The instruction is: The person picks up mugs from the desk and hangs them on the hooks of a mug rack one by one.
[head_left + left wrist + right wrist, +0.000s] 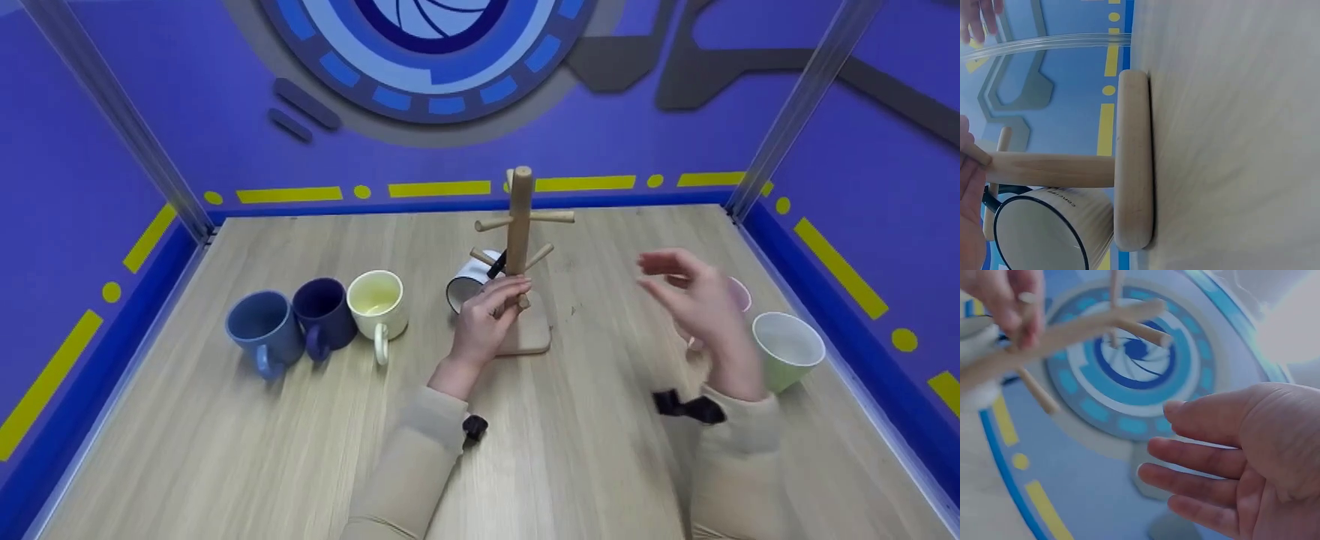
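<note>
A wooden mug tree stands upright on its base in the middle of the table. My left hand grips one of its lower pegs, fingers close against the post. Behind that hand, a white mug with a black rim hangs by its handle on another low peg, tilted, its mouth facing left. My right hand is raised to the right of the tree and holds nothing. In the right wrist view its fingers are extended, thumb apart. It partly hides a pink mug.
On the left stand a blue mug, a dark purple mug and a pale yellow mug, handles toward me. A green mug with a white inside stands at the right edge beside the pink one. Blue-purple panels enclose the table.
</note>
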{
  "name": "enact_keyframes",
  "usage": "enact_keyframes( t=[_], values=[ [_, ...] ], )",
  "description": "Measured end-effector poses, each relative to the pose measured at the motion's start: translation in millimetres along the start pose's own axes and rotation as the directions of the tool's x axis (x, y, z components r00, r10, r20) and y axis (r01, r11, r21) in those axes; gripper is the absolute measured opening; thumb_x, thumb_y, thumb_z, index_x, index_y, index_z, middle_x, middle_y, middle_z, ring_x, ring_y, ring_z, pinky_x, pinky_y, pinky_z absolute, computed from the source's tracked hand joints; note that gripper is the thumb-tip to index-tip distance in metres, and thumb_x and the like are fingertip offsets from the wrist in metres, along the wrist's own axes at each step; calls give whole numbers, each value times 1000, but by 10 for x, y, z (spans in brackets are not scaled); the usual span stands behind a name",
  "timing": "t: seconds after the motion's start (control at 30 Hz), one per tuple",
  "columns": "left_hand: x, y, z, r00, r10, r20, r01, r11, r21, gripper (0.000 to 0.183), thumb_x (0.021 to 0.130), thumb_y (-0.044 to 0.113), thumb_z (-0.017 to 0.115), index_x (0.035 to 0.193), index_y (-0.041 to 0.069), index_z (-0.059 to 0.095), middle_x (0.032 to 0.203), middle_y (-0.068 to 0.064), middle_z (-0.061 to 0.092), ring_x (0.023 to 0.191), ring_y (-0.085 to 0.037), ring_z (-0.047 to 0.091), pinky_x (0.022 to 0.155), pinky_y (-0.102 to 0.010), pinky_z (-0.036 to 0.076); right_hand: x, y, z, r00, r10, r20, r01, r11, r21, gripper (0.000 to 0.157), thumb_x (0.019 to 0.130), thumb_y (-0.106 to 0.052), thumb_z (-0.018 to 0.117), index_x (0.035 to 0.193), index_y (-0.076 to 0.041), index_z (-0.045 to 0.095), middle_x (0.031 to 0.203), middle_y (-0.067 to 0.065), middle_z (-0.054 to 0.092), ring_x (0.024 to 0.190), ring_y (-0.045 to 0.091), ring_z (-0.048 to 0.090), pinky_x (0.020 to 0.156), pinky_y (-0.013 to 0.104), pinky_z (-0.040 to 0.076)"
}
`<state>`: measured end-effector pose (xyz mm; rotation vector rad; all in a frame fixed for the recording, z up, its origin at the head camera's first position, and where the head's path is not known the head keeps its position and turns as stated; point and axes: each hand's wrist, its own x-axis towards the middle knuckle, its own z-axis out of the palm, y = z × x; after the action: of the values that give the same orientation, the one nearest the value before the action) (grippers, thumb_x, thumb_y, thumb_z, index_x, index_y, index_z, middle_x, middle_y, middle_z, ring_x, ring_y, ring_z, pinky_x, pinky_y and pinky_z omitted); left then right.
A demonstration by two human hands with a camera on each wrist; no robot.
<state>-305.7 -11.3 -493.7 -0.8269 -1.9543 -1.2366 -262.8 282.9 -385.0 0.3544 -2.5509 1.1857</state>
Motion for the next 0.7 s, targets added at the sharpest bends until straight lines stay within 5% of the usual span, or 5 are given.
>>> enact_keyframes(
  t=[0.17, 0.27, 0.4, 0.57, 0.7],
  values=[
    [-8, -10, 20, 1000, 1, -27, -1, 1000, -7, 28, 88, -5, 76, 114, 3, 77, 118, -11, 77, 113, -25, 73, 99, -27, 57, -177, 273, -546, 993, 104, 46, -99, 990, -102, 45, 99, -23, 71, 135, 1, 61, 128, 24, 68, 102, -8, 60, 86, -3, 42],
    [-9, -10, 38, 999, 5, -35, -6, 1000, -16, 27, 87, -4, 77, 113, 2, 77, 117, -13, 77, 112, -27, 73, 97, -27, 58, -299, 501, -852, 968, 214, 131, -182, 957, -225, 63, 97, -29, 73, 146, 2, 50, 140, 31, 58, 122, 24, 61, 102, 27, 53],
    [-5, -11, 46, 999, 5, -37, -6, 1000, -26, 26, 87, -3, 78, 112, 1, 77, 115, -16, 77, 111, -28, 73, 97, -27, 58, -433, 814, -1157, 896, 355, 267, -235, 889, -392, 93, 88, -32, 81, 155, 7, 30, 151, 44, 34, 131, 62, 37, 101, 77, 37],
    [-7, -10, 43, 999, -1, -47, 0, 999, -41, 25, 87, -4, 77, 112, 1, 77, 115, -15, 77, 111, -28, 74, 94, -25, 60, -537, 1150, -1243, 845, 408, 345, -226, 858, -461, 113, 75, -32, 91, 154, 11, 22, 145, 48, 28, 114, 63, 38, 86, 71, 47],
    [-12, -7, 44, 999, -4, -44, 1, 999, -47, 24, 88, -3, 77, 112, 0, 76, 116, -15, 77, 109, -28, 74, 87, -23, 61, -594, 1314, -1170, 856, 386, 345, -210, 868, -450, 116, 71, -28, 92, 155, 11, 22, 144, 48, 27, 113, 64, 37, 84, 72, 46]
  ],
)
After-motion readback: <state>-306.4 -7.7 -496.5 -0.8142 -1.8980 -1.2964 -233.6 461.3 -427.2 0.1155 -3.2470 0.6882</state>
